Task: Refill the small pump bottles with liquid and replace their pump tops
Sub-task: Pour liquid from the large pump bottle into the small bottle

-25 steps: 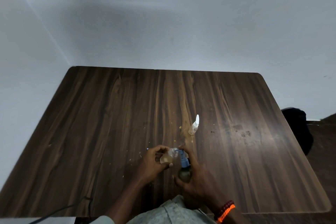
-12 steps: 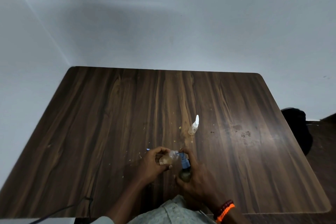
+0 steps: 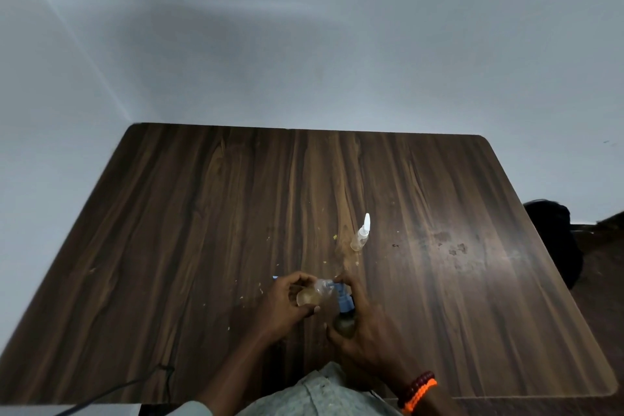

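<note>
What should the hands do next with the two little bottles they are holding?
Probably keep the nozzle lined up and pump more liquid across. The left hand holds a small clear bottle tipped sideways, only partly filled. The right hand grips the blue pump bottle, its nozzle at the open neck. The white-topped bottle already stands capped on the table.

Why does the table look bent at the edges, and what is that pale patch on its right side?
Head view: the wide-angle lens bows the table edges, and the corners look soft and dim. The pale patch is light glare on the glossy wood. The hands, left hand and right hand, and the bottles they hold look slightly blurred; the small white-topped bottle is sharper.
</note>
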Demonstrator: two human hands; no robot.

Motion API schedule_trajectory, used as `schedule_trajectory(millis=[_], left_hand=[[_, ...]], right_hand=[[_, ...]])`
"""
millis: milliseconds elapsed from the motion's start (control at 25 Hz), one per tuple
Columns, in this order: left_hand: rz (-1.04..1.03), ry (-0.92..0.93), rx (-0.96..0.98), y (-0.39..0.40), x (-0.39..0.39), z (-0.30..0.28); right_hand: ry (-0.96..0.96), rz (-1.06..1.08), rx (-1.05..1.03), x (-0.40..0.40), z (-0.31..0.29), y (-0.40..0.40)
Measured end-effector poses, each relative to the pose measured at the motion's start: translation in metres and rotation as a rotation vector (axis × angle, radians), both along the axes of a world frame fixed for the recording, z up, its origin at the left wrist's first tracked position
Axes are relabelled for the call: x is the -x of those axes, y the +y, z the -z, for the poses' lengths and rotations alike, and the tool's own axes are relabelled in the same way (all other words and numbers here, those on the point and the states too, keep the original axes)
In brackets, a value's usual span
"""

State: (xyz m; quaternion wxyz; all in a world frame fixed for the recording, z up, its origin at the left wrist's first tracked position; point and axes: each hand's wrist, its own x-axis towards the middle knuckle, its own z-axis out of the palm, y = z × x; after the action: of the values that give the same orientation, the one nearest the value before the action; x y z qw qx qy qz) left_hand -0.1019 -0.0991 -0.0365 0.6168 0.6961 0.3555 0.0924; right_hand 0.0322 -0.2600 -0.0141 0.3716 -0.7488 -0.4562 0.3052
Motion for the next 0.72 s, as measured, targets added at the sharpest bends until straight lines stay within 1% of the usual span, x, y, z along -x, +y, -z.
schedule_trajectory(millis=[80,200,360,720], left_hand=[[0.005,-0.006,-0.001,-0.0011,0.0003,-0.0002],[0.0,-0.008,-0.005,-0.001,0.0005,0.0004],[-0.019,-0.01,-0.008,-0.0006,0.0003,-0.0013],[-0.011,-0.031,0.031,-0.0021,-0.0031,-0.0002]], right_hand=[[-0.002,0.021,-0.032,0.0002,0.0,0.0001],[0.008,0.001,-0.001,0.0001,-0.0044,0.002],[0.043,-0.036,-0.016,-0.002,-0.0063,0.0015],[0.031,-0.022,0.01,-0.0037,-0.0078,0.0006]])
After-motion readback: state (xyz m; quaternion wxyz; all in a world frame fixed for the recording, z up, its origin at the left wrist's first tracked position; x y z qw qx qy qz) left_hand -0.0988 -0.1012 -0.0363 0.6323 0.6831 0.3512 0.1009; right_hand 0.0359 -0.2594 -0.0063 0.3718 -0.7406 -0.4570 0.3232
